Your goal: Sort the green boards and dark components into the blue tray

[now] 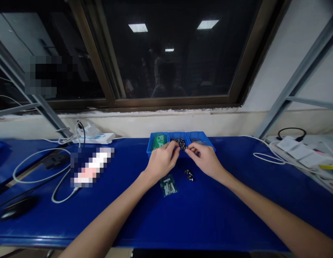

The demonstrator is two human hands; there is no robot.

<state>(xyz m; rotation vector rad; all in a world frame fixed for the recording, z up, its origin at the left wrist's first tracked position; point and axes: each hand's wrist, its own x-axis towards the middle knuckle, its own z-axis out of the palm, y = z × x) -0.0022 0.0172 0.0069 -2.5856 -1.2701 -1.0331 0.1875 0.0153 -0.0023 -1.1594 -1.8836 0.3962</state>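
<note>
My left hand (163, 157) is at the front of the middle blue bin (177, 134), fingers curled together at the dark screws (181, 143) inside. What its fingertips hold, if anything, is too small to make out. Opposite it, my right hand (205, 156) has thumb and forefinger pinched at the same bin's right front edge; its contents are also unclear. Several loose screws (189, 175) lie on the table below my hands. Beside them, under my left wrist, is a small clear bag (169, 186) with pale pin-like pieces. Green packets (159, 141) fill the left bin.
The right bin (198, 136) adjoins the middle one on the blue table (209, 215). At left are a power strip (99, 138), a blurred-out device, looped white cables and a black mouse (19, 208). White adapters (292, 148) and cables lie at right, near a metal post (279, 96).
</note>
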